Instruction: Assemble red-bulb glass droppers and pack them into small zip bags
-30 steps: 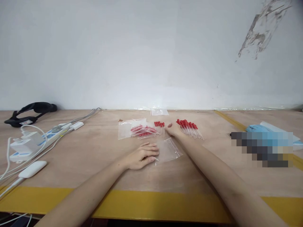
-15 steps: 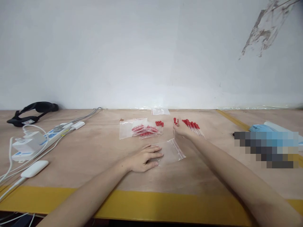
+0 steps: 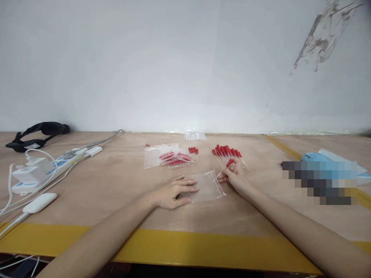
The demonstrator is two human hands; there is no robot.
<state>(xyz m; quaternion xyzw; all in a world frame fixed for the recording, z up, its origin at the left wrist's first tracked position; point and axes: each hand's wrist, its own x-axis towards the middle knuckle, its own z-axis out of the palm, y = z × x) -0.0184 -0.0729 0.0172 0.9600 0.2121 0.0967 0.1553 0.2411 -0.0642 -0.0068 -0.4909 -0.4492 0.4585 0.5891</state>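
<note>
My left hand (image 3: 175, 192) lies flat with fingers spread, on the left part of a clear zip bag (image 3: 206, 187). The bag's zip end points right. In my right hand (image 3: 238, 179), beside that end, a dropper with a red rubber bulb (image 3: 229, 163) is pinched, its thin clear tube slanting down-left towards the bag's edge. Whether the tip is inside the bag I cannot tell. Behind the right hand, loose red-bulbed droppers (image 3: 226, 150) lie fanned out. Clear bags with red-bulbed droppers (image 3: 175, 157) are piled further left, and several loose droppers (image 3: 193, 151) rest beside them.
A flat clear bag (image 3: 195, 136) lies by the wall. To the left are a power strip (image 3: 59, 166) with plugs and cables, a white adapter (image 3: 43, 202) and a black headset strap (image 3: 37, 136). A blue packet (image 3: 315, 157), partly pixelated, is at right. Yellow tape (image 3: 174, 247) runs along the front edge.
My right hand has drawn back from the loose droppers towards the zip end of the bag, bringing one dropper along. My left hand stays flat on the bag. The view has shifted slightly.
</note>
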